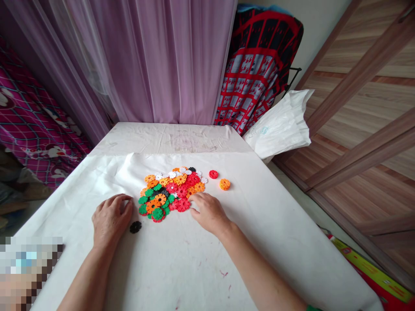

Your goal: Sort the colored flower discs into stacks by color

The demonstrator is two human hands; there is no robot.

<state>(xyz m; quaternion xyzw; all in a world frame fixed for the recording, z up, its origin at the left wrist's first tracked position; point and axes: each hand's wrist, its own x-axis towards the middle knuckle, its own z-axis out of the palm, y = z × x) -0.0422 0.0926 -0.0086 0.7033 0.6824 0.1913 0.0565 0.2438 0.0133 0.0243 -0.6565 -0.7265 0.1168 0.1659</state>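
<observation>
Across the white-covered bench, a heap of notched plastic discs in red, orange, green, white and black is lying between two hands. The right hand is reaching in with bent, parted fingers at the heap's right edge; the left hand is resting palm-down, loosely curled, just beside a lone black disc. Red and orange stacks are sitting apart, beyond the right hand. Bare cloth is stretching toward the near edge; print on the white bag is staying unreadable.
</observation>
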